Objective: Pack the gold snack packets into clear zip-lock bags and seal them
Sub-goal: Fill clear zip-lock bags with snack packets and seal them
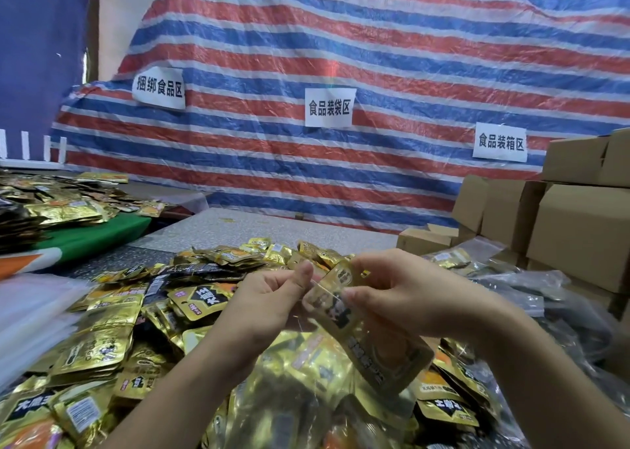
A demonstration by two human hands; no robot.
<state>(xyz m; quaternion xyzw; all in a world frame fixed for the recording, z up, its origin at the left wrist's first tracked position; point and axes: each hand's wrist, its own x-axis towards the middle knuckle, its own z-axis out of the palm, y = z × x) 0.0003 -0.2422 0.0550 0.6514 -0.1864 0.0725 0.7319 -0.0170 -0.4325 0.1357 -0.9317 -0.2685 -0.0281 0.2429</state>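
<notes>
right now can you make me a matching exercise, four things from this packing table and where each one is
Things:
1. zip-lock bag
2. cardboard boxes
3. green cloth
4. middle sign

Places:
A. on the striped tarp
B. stacked at the right
C. held up in both hands
D. at the left, under a heap of packets

Pairs: 1-C, 2-B, 3-D, 4-A

The left hand and the right hand pinch the bag at its top edge, with a gold packet part way in.
</notes>
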